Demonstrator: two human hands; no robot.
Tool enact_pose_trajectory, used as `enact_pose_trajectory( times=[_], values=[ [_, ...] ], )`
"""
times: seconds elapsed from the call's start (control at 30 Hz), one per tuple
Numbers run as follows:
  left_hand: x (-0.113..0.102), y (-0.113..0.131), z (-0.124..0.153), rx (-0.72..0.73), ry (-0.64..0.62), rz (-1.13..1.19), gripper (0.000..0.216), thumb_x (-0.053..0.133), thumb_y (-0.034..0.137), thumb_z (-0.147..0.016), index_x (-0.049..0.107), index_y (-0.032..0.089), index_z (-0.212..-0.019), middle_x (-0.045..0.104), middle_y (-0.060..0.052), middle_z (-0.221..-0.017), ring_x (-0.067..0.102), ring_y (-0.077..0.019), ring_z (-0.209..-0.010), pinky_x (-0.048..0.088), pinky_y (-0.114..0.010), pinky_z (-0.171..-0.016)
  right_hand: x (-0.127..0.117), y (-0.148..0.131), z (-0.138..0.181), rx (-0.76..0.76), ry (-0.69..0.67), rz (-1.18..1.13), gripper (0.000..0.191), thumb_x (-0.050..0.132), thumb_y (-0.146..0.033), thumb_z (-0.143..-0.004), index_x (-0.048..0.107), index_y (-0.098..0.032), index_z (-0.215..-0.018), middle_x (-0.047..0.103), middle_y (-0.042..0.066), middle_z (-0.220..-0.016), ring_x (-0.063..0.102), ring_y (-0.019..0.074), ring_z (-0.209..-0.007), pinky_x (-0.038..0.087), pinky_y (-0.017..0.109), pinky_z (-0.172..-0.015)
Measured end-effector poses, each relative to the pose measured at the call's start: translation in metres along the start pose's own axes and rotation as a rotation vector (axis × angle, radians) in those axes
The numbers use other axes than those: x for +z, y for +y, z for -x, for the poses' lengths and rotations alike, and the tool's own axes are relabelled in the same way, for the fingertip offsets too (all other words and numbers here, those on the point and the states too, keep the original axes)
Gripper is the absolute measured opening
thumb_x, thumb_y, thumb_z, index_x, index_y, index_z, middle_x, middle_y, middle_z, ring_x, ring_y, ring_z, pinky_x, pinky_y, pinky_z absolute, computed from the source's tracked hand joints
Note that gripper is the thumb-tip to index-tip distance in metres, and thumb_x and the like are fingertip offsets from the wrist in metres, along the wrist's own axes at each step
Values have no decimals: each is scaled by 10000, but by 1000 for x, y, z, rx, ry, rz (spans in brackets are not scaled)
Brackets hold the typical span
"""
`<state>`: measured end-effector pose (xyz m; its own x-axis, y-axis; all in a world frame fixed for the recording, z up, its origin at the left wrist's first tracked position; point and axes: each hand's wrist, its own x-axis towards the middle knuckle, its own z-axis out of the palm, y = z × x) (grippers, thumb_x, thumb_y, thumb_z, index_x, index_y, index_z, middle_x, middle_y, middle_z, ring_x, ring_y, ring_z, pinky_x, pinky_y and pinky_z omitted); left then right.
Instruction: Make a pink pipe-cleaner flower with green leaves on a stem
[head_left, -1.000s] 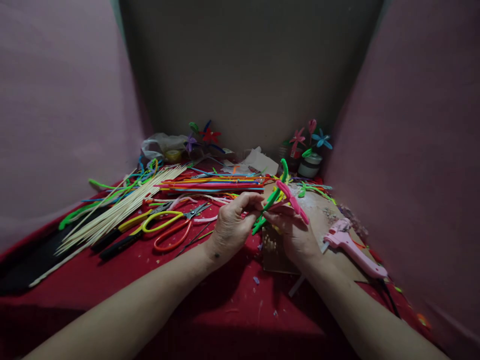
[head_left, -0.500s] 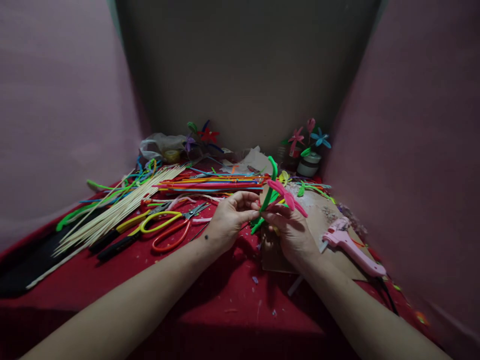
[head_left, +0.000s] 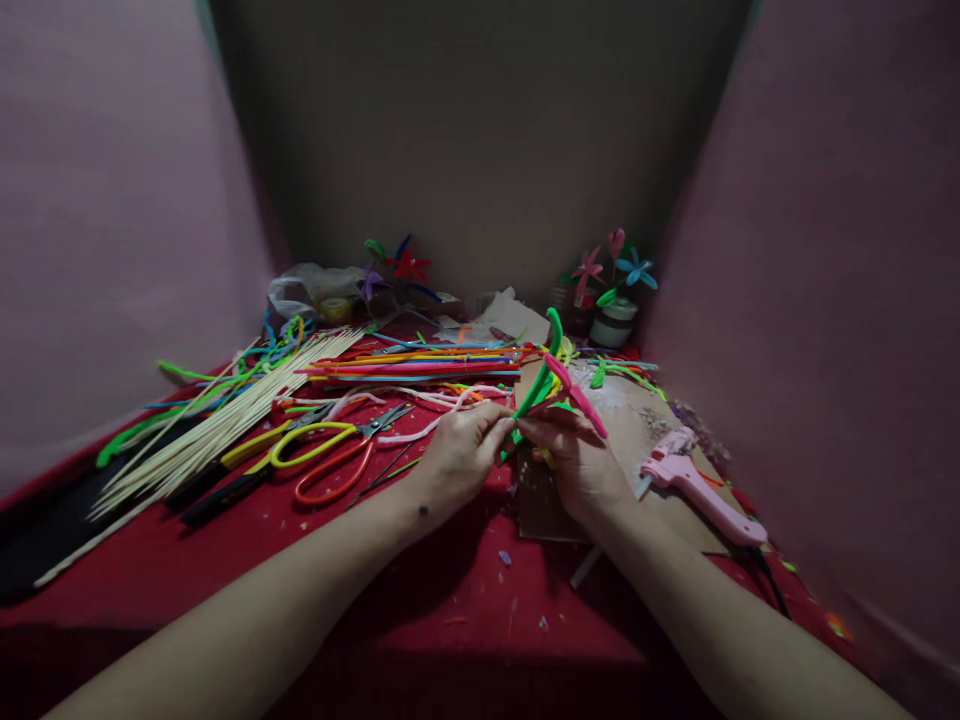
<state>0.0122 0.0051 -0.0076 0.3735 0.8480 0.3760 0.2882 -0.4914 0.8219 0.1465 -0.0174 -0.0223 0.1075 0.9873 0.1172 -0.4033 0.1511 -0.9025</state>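
Observation:
Above the near edge of a cardboard sheet (head_left: pixel 551 515), both hands meet at a pipe-cleaner flower. My left hand (head_left: pixel 469 445) is closed, its thumb and fingers pinching the green pipe cleaner (head_left: pixel 534 392) near its lower end. My right hand (head_left: pixel 581 465) is closed around the same piece from the other side. A pink pipe-cleaner flower (head_left: pixel 574 390) leans to the right above the right hand's fingers, beside an upright green strand. The fingers hide where the green and pink parts join.
Scissors with red and yellow handles (head_left: pixel 337 470) and bamboo sticks (head_left: pixel 232 430) lie left. Bundled pipe cleaners (head_left: pixel 420 368) stretch behind the hands. A pink glue gun (head_left: pixel 705 490) rests on the cardboard at right. Finished flowers (head_left: pixel 634 270) in a jar (head_left: pixel 613 322) stand behind.
The pink flower has turned and now shows more edge-on. The left hand's fingers have closed in tighter on the green pipe cleaner. The whole view has shifted slightly.

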Motion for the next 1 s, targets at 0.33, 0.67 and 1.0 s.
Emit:
enact_pose_trajectory(
  times=[0.33, 0.67, 1.0],
  values=[
    [8, -3, 6, 159, -10, -345, 188, 371, 174, -847, 545, 153, -778, 532, -14, -669, 470, -123, -601, 362, -241, -601, -1, 2, 4, -174, 43, 209, 189, 707, -323, -641, 721, -189, -772, 690, 20, -781, 608, 192, -792, 472, 321, -734],
    [3, 6, 3, -34, -134, 61, 165, 402, 219, -832, 499, 159, -713, 430, 46, -565, 390, -63, -499, 325, -185, -500, 1, -3, 5, -136, 38, 107, 158, 758, -249, -576, 717, -185, -715, 662, 2, -743, 576, 144, -692, 474, 293, -686],
    [-12, 12, 2, -316, -455, 757, 160, 462, 323, -850, 495, 166, -853, 354, 87, -525, 189, -14, -358, 156, -141, -343, -2, -7, 1, 68, -161, -150, 180, 743, -204, -592, 728, -206, -771, 635, -3, -662, 463, 81, -514, 388, 215, -486]
  ],
)
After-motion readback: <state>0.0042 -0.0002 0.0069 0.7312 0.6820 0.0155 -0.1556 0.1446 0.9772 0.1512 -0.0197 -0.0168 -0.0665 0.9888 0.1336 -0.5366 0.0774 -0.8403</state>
